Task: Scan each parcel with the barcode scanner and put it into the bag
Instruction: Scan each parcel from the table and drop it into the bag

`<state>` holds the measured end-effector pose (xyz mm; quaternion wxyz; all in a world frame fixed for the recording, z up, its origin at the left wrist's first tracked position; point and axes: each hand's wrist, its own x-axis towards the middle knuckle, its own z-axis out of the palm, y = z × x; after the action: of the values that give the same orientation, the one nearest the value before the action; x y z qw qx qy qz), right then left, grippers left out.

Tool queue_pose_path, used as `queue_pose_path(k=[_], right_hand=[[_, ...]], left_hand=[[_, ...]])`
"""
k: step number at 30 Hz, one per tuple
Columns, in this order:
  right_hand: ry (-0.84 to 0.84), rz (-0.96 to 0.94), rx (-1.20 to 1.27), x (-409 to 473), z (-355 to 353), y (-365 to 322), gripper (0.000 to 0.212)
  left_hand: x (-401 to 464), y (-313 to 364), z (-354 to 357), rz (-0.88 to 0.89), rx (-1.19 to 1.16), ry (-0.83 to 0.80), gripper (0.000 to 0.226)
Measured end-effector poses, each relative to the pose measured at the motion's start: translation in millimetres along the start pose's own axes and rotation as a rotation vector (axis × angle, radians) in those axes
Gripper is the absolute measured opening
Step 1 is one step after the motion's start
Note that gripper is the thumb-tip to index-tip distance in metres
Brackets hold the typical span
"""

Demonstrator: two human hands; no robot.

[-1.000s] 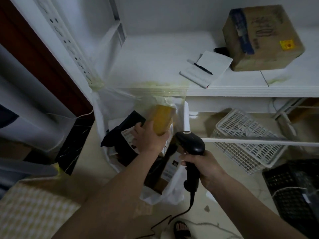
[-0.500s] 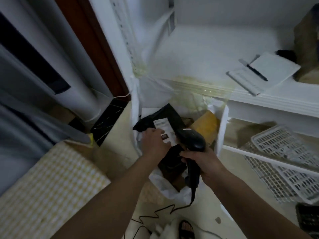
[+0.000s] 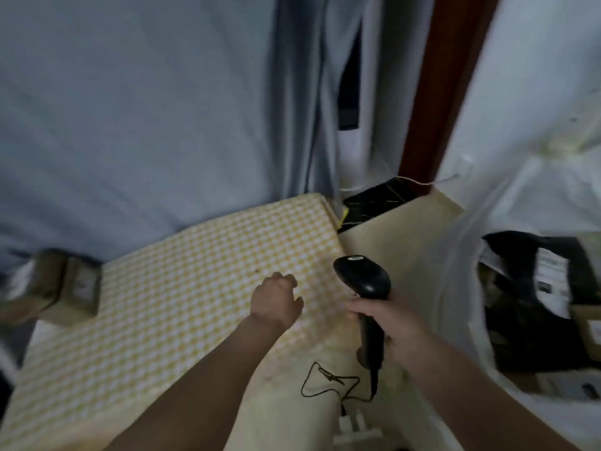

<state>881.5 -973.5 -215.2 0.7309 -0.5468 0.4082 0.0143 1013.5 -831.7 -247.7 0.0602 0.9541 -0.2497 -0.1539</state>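
My right hand (image 3: 387, 323) grips the handle of the black barcode scanner (image 3: 364, 278), whose cable trails down to the floor. My left hand (image 3: 276, 299) hovers empty over the yellow checked mattress (image 3: 162, 307), fingers loosely curled. The clear plastic bag (image 3: 461, 255) stands at the right with black parcels (image 3: 533, 288) bearing white labels inside it. Brown cardboard parcels (image 3: 65, 284) lie blurred at the left edge, beyond the mattress.
Grey-blue curtains (image 3: 146, 109) hang behind the mattress. A red-brown door frame (image 3: 432, 102) and a white wall stand at the upper right. A black marble sill (image 3: 374, 200) lies below the frame. The scanner cable (image 3: 328, 382) loops over the beige floor.
The view has swung left from the bag to the mattress. My left hand has left the black parcel in the bag and now hangs empty over the mattress. The scanner stays in my right hand.
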Motion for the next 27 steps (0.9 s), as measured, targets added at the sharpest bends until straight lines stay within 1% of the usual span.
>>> queue_pose_path(k=[6,9,12,16,19,23,27], right_hand=[[-0.194,0.020,-0.143,-34.9,155.7,39.7,0.013],[-0.271,0.024,-0.212,-49.0,225.6,62.7,0.011],[-0.329,0.021,-0.266,-66.2,287.3,82.4,0.021],[-0.392,0.001,-0.304,-90.9,351.0,95.8,0.022],[-0.440,-0.025,-0.311,-105.8,388.7,98.8,0.018],[-0.483,-0.049,-0.313,-114.0,426.4,103.8,0.016],[-0.515,-0.042,-0.313,-110.8,457.6,108.5,0.014]], left_hand=[[-105.5,-191.8,2.1,-0.307,-0.066,-0.014,0.038],[-162.1,-273.7,4.8,-0.448,-0.101,-0.021,0.037],[-210.9,-340.4,2.0,-0.568,-0.129,-0.008,0.038],[-261.6,-399.4,-10.5,-0.676,-0.150,0.043,0.037],[-285.5,-430.2,-19.6,-0.723,-0.189,0.086,0.037],[-298.1,-458.9,-27.5,-0.789,-0.263,0.153,0.036],[-295.9,-479.8,-32.2,-0.798,-0.284,0.187,0.037]])
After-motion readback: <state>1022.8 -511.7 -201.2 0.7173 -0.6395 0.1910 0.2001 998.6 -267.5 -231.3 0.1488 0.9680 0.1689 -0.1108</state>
